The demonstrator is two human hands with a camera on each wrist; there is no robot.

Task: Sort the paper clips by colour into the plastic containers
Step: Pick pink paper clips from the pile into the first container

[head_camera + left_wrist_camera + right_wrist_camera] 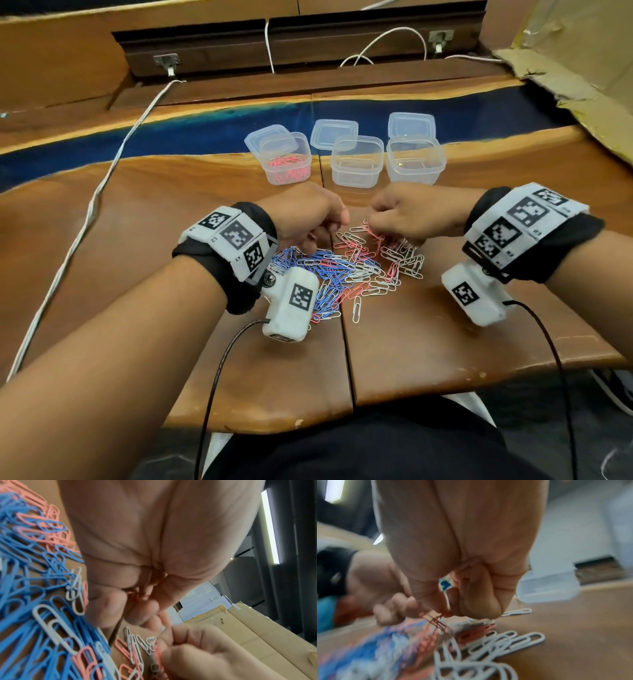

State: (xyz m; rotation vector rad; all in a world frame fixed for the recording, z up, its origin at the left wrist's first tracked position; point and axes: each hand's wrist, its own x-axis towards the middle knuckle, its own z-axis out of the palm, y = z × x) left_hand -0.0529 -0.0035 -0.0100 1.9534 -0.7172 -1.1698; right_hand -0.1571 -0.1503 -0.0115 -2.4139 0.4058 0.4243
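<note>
A mixed pile of blue, pink and white paper clips (346, 270) lies mid-table. Behind it stand three clear containers: the left one (286, 174) holds pink clips, the middle one (356, 171) and the right one (414, 171) look empty. My left hand (308, 216) hovers over the pile's far left, its fingers curled round a few pink clips (137, 596) in the palm. My right hand (400, 212) is at the pile's far right, pinching a bunch of pink clips (436, 620) that dangle just above the white ones (505, 641).
Three clear lids (334, 133) lie behind the containers on the blue resin strip. A white cable (102, 192) runs down the left of the table. Torn cardboard (565, 78) sits at the far right. A seam (346, 342) splits the tabletop.
</note>
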